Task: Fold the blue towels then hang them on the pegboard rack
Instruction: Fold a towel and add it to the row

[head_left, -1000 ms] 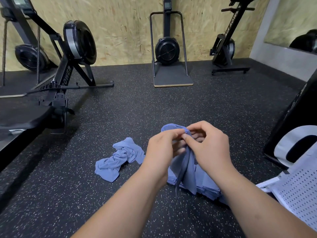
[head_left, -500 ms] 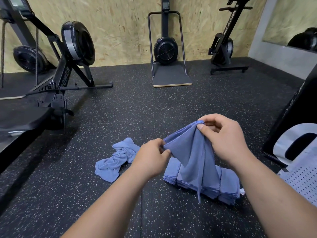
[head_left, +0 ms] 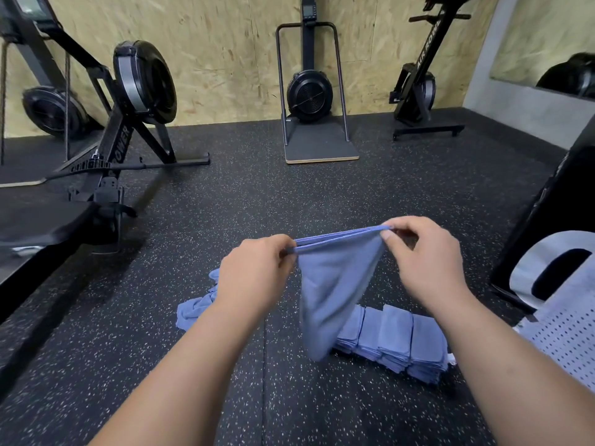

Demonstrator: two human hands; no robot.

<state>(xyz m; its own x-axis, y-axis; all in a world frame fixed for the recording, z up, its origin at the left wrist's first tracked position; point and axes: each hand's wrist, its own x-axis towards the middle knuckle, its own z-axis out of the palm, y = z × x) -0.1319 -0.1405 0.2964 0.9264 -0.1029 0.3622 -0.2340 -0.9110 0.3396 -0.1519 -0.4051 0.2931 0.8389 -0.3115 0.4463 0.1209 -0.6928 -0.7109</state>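
Above the speckled black floor (head_left: 225,220), out in front of me, I hold one blue towel (head_left: 335,284) stretched between both hands. My left hand (head_left: 257,272) grasps the left end of its top edge, fingers curled round the cloth. My right hand (head_left: 425,262) pinches the right end between thumb and forefinger. The top edge runs almost level and shows doubled layers; below it the cloth narrows to a hanging tail. I cannot tell whether the tip touches the floor.

Down on the floor toward its near right corner, under my right forearm, lies a stack of folded towels (head_left: 396,342) in a row. Just beside it, at the right edge, is the white pegboard rack (head_left: 570,336). A crumpled towel (head_left: 196,309) lies on the floor left of the stack, partly hidden behind my left wrist. Along the floor's far edge a fan machine (head_left: 309,94) stands against the chipboard wall, with a rowing machine (head_left: 128,123) toward the far left corner.
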